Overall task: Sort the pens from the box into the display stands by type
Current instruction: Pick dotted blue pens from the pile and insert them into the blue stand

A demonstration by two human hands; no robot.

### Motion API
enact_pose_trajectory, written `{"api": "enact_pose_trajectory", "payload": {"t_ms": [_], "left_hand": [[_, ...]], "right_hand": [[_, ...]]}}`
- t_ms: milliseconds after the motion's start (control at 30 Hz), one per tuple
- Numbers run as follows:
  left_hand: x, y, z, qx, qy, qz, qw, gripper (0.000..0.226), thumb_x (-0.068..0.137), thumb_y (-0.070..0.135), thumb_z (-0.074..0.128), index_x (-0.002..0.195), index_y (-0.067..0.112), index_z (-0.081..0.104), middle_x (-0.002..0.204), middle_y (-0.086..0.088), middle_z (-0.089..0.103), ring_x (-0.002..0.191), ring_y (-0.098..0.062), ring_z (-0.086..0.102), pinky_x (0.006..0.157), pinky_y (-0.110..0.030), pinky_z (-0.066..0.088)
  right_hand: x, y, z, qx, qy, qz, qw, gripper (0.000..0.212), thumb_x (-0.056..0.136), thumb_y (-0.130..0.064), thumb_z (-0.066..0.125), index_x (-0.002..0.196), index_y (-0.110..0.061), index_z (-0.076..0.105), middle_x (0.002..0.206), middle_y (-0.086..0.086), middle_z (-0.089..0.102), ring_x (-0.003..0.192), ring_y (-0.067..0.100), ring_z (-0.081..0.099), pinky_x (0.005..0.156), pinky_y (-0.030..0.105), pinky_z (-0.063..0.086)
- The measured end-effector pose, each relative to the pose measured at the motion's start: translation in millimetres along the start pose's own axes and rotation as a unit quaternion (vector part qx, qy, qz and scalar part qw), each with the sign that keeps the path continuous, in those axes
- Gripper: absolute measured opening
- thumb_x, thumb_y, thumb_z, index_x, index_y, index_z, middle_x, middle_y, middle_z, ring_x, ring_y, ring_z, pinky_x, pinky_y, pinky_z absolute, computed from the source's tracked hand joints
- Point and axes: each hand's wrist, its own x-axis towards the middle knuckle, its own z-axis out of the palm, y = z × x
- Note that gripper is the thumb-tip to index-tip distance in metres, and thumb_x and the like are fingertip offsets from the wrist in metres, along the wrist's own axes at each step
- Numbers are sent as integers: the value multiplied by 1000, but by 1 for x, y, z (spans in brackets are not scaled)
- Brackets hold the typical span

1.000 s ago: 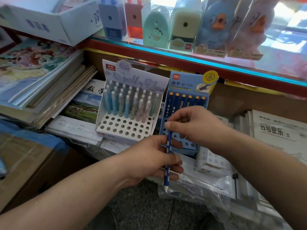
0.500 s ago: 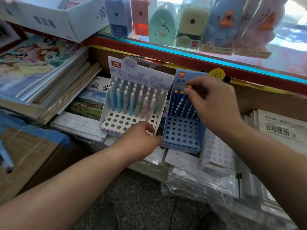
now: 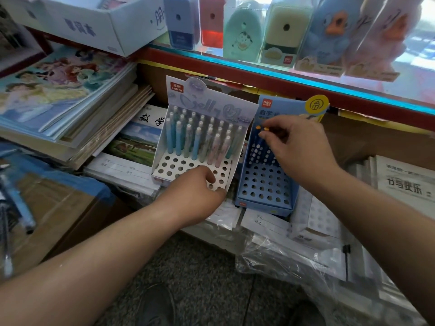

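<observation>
A white display stand (image 3: 179, 168) holds several pastel pens (image 3: 195, 142) in its back rows. To its right stands a blue display stand (image 3: 266, 191) with blue, orange-tipped pens (image 3: 258, 128) in the back row. My left hand (image 3: 200, 191) grips the white stand's front right corner, thumb on the holed top. My right hand (image 3: 296, 149) reaches over the blue stand and pinches the top of a blue pen in the back row; the hand hides most of that row.
Stacked books (image 3: 58, 102) and notebooks (image 3: 138, 147) lie left of the stands. A taped cardboard box (image 3: 58, 208) with loose pens (image 3: 21, 203) sits at far left. Crumpled plastic wrap (image 3: 294, 262) covers paper packs at lower right. A glass shelf (image 3: 282, 74) with boxed sharpeners overhangs.
A second ago both hands held one blue dotted pen in front of the stands. My right hand carried it to the blue stand's back row; my left hand moved to the white stand's corner.
</observation>
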Motion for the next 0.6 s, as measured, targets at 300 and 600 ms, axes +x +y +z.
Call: {"api": "enact_pose_trajectory", "payload": {"t_ms": [300, 600], "left_hand": [[-33, -10, -17, 50, 38, 24, 998, 46, 94, 42, 62, 134, 22, 53, 114, 2, 64, 99, -17, 62, 78, -32, 50], [-73, -25, -27, 69, 62, 14, 996, 40, 94, 44, 63, 128, 25, 55, 110, 6, 62, 96, -14, 62, 85, -34, 55]], "right_hand": [[8, -16, 11, -16, 4, 11, 1000, 24, 99, -25, 65, 118, -13, 71, 111, 5, 74, 99, 19, 66, 85, 30, 49], [0, -19, 22, -27, -32, 51, 998, 21, 97, -14, 64, 117, -12, 68, 114, 9, 71, 107, 27, 63, 91, 39, 52]]}}
